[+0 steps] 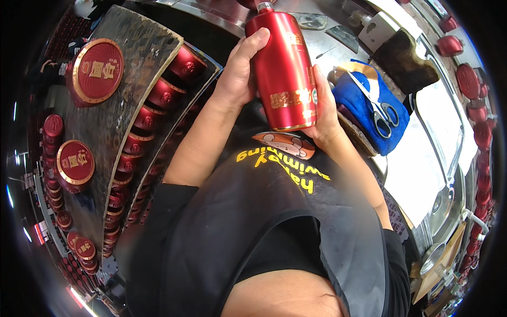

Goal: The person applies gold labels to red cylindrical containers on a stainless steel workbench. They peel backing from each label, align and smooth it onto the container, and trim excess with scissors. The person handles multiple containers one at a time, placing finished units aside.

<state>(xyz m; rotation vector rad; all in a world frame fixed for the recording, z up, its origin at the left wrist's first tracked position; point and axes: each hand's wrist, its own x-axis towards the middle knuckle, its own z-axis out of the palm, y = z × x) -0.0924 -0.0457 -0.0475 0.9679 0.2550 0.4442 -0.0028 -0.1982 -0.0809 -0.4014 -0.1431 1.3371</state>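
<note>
A glossy red bottle (pixel 280 68) with gold decoration and a clear neck is held up in front of my chest, its base tilted toward me. My left hand (pixel 240 71) grips its left side, the thumb lying along the shoulder. Against the lower right side presses my right hand (pixel 326 108); most of its fingers are hidden behind the bottle. To the right, scissors (pixel 377 105) with dark handles lie on a folded blue cloth (pixel 369 127).
On my left stands a worn board (pixel 132 47) carrying red bottles (pixel 76 161), with more red bottles (pixel 158 92) racked below it. White sheets (pixel 414 169) cover the bench at right, beside a dark, rough-edged block (pixel 406 61). Red bottles (pixel 467 79) line the far right.
</note>
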